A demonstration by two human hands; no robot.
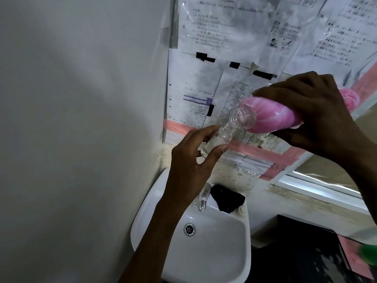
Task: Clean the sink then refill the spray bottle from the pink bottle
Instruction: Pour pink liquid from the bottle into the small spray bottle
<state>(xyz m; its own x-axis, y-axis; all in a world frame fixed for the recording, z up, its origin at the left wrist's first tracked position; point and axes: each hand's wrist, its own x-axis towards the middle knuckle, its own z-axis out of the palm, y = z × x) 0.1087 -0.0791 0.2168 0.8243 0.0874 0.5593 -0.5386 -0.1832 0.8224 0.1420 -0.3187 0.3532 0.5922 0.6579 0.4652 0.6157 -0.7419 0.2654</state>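
Left hand [189, 162]: lower centre, grip grasping clear spray bottle [216, 137].
Right hand [314, 111]: grip grasping tilted pink bottle [271, 115].
Risk: mouths misaligned, liquid could spill into sink [240, 252].

Dim, bluish indoor light. A broad soft shadow crosses the wall [71, 119]; both hands read dark. Wide-angle bending curves the edges, and a green object [368, 253] at lower right is blurred.

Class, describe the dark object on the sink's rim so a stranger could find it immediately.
Start at the white sink below the hands. Beside its chrome tap, on the back rim, lies a crumpled black cloth, the only dark, soft thing on the white basin.
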